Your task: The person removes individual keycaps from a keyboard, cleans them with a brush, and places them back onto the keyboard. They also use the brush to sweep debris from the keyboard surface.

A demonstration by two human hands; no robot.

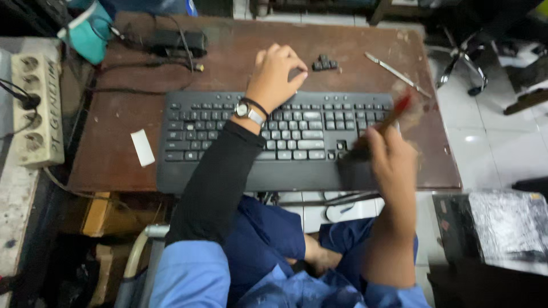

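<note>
A red-handled brush (394, 117) is gripped in the closed right hand (391, 157) at four o'clock over the black plastic keyboard (274, 137), steadied at twelve by the curled left hand (277, 74); loose black keycaps (324, 63) risk being swept off

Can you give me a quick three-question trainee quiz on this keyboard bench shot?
1. True or false: the left hand rests at the top edge of the black keyboard.
2. What does the right hand hold: A) a brush, B) a mug, C) a phone?
3. Where do the loose black keycaps lie?

Key: 1 true. 2 A, though it is motion-blurred. 3 On the brown table, beyond the keyboard, left of a thin metal tool.
</note>
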